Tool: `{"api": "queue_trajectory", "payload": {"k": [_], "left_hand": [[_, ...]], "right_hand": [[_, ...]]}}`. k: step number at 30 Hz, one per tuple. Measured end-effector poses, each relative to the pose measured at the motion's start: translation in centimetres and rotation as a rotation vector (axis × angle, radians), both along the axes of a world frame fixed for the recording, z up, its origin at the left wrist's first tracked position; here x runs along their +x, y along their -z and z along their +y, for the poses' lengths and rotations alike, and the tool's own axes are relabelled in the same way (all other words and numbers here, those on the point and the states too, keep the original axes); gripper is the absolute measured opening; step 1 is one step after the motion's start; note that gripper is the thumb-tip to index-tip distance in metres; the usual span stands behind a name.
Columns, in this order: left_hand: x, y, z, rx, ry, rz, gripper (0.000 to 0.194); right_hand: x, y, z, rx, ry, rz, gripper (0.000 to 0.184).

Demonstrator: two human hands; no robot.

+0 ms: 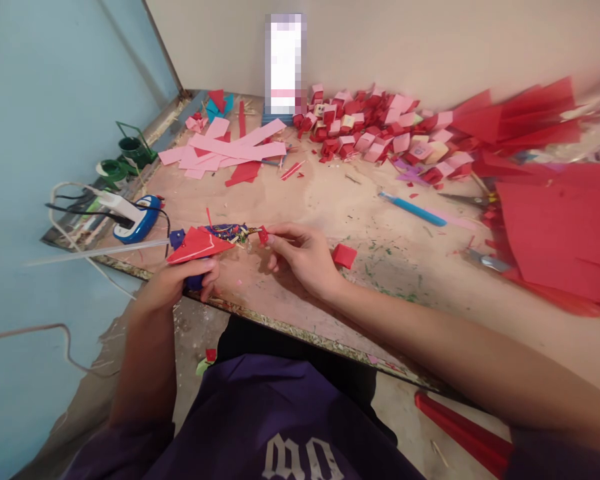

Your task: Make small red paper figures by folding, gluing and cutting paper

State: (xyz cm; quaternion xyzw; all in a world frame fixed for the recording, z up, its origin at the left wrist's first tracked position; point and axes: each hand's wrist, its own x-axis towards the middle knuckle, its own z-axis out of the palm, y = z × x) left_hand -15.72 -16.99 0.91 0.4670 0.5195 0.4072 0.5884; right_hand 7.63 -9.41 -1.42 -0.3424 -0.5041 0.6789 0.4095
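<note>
My left hand (193, 275) is wrapped round the handle of a blue hot glue gun (194, 283) near the table's front edge. A long clear glue stick (105, 251) sticks out of its back end. A folded red paper piece (197, 244) lies over the gun's body, and its front is crusted with glue and coloured scraps. My right hand (305, 257) pinches a small red paper piece (263, 235) right at the nozzle tip; whether they touch I cannot tell. A red paper box (345, 256) sits on the table beside my right wrist.
Pink paper strips (230, 152) lie at the back left. Many pink and red paper boxes (365, 127) are heaped at the back, near a blurred-out phone-shaped thing (286, 63). A blue cutter (413, 209), scissors (463, 199) and red sheets (560, 233) lie right. A power strip (139, 220) stands left.
</note>
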Motion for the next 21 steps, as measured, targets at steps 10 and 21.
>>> {"api": "queue_trajectory", "payload": {"k": [10, 21], "left_hand": [[-0.12, 0.19, -0.04, -0.014, 0.000, -0.032, 0.036], [0.01, 0.38, 0.12, -0.015, -0.068, -0.045, 0.031]], "right_hand": [[0.03, -0.17, -0.01, 0.010, 0.004, 0.001, 0.020], [0.13, -0.38, -0.08, 0.005, 0.007, -0.010, 0.025]]}}
